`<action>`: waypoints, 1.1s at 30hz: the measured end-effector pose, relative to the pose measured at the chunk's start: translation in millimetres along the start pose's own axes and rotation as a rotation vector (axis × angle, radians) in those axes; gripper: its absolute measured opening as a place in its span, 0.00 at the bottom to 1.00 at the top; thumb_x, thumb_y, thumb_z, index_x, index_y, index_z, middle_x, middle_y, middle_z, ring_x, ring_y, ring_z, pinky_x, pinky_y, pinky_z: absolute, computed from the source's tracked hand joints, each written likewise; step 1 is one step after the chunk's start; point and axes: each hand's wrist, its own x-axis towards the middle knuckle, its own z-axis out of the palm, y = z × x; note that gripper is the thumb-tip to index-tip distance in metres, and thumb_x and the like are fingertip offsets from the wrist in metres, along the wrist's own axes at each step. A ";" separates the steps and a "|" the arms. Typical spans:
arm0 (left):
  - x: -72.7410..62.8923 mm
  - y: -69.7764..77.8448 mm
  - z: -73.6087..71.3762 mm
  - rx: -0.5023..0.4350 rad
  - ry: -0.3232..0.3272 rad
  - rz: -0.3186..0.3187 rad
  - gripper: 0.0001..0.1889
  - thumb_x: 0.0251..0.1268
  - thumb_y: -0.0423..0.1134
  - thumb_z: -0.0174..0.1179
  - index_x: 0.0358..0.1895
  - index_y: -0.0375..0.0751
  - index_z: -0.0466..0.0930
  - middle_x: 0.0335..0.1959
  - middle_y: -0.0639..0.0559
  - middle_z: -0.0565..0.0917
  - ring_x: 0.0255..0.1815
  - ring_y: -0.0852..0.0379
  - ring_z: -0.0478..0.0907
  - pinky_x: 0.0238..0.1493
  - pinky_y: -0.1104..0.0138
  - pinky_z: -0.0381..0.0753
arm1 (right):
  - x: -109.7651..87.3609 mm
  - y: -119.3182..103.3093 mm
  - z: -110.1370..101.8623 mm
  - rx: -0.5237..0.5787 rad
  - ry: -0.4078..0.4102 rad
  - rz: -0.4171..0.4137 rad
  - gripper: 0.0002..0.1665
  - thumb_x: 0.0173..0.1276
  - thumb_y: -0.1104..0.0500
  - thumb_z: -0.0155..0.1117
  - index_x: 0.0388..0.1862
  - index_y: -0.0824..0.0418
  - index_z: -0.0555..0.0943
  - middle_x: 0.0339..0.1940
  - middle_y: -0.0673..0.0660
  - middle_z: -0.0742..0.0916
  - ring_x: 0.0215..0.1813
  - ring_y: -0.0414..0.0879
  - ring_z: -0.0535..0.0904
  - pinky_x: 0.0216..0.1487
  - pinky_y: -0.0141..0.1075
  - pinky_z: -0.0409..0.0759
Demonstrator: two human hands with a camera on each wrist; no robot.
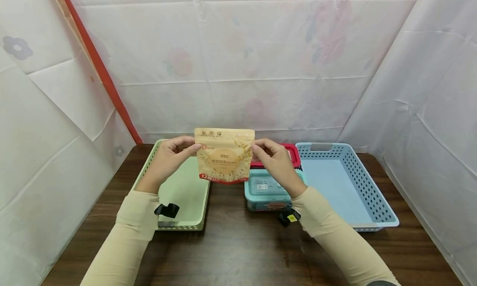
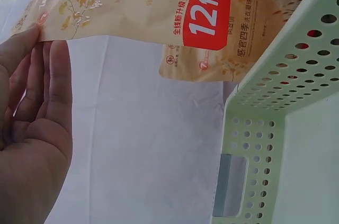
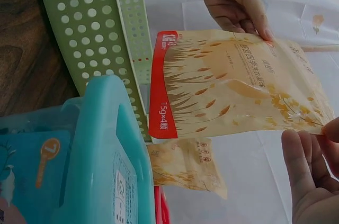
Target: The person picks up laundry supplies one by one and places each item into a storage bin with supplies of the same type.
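Note:
A pale yellow pouch [image 1: 225, 155] with a red bottom band and printed grasses hangs upright in midair between both hands. My left hand [image 1: 169, 159] pinches its left edge near the top, thumb on the front. At the opposite edge, my right hand [image 1: 275, 161] pinches it the same way. The right wrist view shows the printed front of the pouch [image 3: 238, 83] and both sets of fingers at its edges. A second, similar pouch [image 2: 243, 38] appears beyond it in the left wrist view, partly covered by the held one.
A light green basket [image 1: 205, 203] stands on the dark wooden table [image 1: 231, 248] at left. A light blue basket [image 1: 372, 186] stands at right. Between them sit a teal lidded box [image 1: 261, 190] and, behind it, a red-rimmed box [image 1: 294, 155]. White cloth walls [image 1: 231, 62] enclose the table.

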 end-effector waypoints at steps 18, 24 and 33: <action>-4.7 -2.7 -4.1 -0.076 0.122 0.006 0.13 0.70 0.40 0.65 0.51 0.38 0.85 0.42 0.51 0.88 0.41 0.53 0.84 0.45 0.64 0.84 | 2.5 1.4 12.1 0.092 0.014 0.010 0.09 0.77 0.66 0.58 0.51 0.71 0.78 0.42 0.67 0.81 0.44 0.63 0.81 0.50 0.49 0.84; -6.3 -3.5 -6.0 -0.092 0.139 0.011 0.13 0.70 0.39 0.65 0.52 0.37 0.85 0.41 0.51 0.87 0.41 0.55 0.84 0.46 0.66 0.84 | 4.6 -0.9 16.2 0.104 0.021 -0.003 0.10 0.76 0.67 0.58 0.50 0.73 0.78 0.43 0.68 0.81 0.45 0.67 0.80 0.51 0.57 0.82; -9.0 -4.6 -14.1 -0.083 0.156 0.009 0.13 0.70 0.39 0.65 0.53 0.36 0.84 0.42 0.51 0.87 0.42 0.55 0.83 0.46 0.66 0.84 | 16.2 23.9 22.8 0.110 0.009 -0.053 0.12 0.76 0.60 0.61 0.50 0.67 0.80 0.42 0.61 0.82 0.43 0.55 0.81 0.48 0.45 0.85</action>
